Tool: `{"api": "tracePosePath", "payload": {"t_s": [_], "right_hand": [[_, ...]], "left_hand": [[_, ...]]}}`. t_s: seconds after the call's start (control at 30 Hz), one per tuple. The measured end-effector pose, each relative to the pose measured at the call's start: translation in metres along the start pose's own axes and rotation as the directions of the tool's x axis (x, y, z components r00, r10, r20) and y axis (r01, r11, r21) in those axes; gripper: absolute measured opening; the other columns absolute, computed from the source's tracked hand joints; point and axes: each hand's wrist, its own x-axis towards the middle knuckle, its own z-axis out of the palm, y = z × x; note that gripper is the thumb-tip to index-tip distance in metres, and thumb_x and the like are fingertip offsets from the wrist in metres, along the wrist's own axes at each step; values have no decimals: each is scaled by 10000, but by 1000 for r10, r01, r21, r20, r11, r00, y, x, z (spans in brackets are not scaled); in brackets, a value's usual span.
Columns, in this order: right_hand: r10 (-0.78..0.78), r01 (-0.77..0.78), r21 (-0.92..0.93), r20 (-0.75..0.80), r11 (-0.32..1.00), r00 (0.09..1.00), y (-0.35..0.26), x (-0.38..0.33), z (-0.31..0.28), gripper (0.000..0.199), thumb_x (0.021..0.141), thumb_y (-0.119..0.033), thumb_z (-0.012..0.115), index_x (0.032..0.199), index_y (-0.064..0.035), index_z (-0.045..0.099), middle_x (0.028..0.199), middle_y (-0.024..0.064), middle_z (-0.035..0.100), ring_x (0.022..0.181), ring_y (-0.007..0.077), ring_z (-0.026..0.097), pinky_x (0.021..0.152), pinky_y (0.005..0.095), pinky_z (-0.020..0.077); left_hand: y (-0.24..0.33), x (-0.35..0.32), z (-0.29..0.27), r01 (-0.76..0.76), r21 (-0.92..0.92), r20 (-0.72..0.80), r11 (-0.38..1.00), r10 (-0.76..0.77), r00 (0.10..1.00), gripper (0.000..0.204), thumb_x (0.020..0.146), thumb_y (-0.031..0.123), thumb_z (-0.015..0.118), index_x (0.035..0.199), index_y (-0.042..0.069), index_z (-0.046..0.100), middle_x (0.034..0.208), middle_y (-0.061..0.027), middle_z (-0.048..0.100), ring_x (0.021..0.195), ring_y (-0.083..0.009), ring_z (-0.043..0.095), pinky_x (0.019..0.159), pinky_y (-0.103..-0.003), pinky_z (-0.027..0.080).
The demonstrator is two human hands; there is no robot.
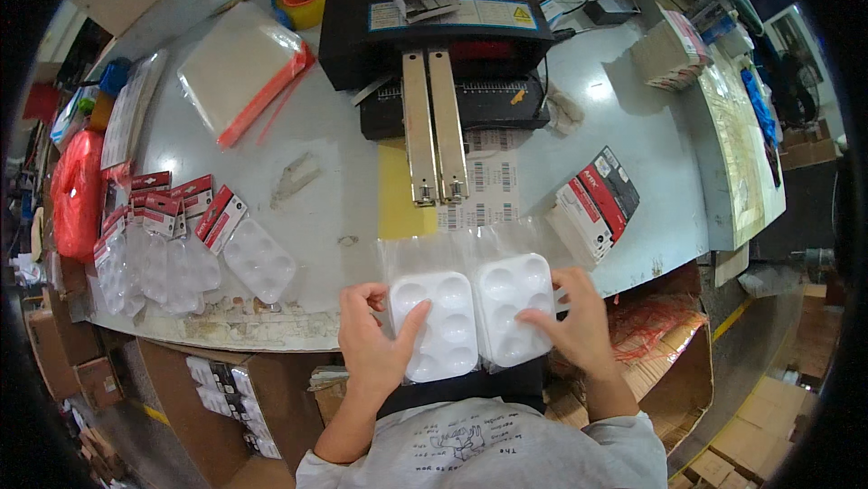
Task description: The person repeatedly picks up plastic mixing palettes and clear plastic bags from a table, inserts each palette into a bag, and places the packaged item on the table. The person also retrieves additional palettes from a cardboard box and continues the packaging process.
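Note:
Two white plastic paint palettes with round wells lie side by side at the table's front edge, each in a clear plastic bag. My left hand (373, 335) grips the left palette (435, 324), thumb across its wells and fingers at its outer side. The right palette (514, 308) is held the same way by my right hand (581, 319), its thumb pressed on top. The bags' loose upper ends reach toward a black sealing machine (438, 14), whose two metal bars (434, 127) point at me. What lies under the palettes is hidden.
Several bagged palettes with red-and-black header cards (256, 254) lie at left. A stack of header cards (597, 204) sits at right. Clear bags with red edges (244, 73) lie behind. Cardboard boxes (226, 408) stand below the table, and a yellow cup (303, 3) stands at the back.

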Motion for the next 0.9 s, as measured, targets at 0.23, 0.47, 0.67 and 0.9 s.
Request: {"api": "tracePosePath", "payload": {"t_s": [0.23,0.47,0.67,0.9], "right_hand": [[18,-5,81,-168,997,986,-17,-8,27,546,645,-304,821,998,-5,530,863,111,520,796,277,512,727,359,439],[160,-136,350,-41,927,986,-28,-10,29,555,677,-224,804,1088,6,509,1002,140,615,896,239,618,783,323,482],[112,-40,507,-112,861,987,-19,-14,3,524,705,-152,766,1127,27,512,971,153,643,872,216,637,776,327,500],[-355,311,385,46,869,934,-66,-47,18,582,836,-255,643,1252,74,405,1135,249,520,968,363,576,857,362,463]], "left_hand": [[2,-16,-1,133,-113,-5,985,-134,991,582,689,223,803,1111,-14,480,993,-114,592,855,-168,580,710,-288,478],[-11,-15,0,155,-245,81,957,-140,987,512,657,246,827,997,-15,549,905,-102,602,817,-159,589,686,-280,486],[-14,-22,-34,221,-682,91,697,-218,972,484,721,177,777,1082,5,505,950,-74,598,861,-136,581,741,-282,494],[3,-57,-37,-210,-759,-94,616,216,972,798,520,271,892,1144,11,468,1240,-190,472,1132,-267,493,942,-377,428]]}}
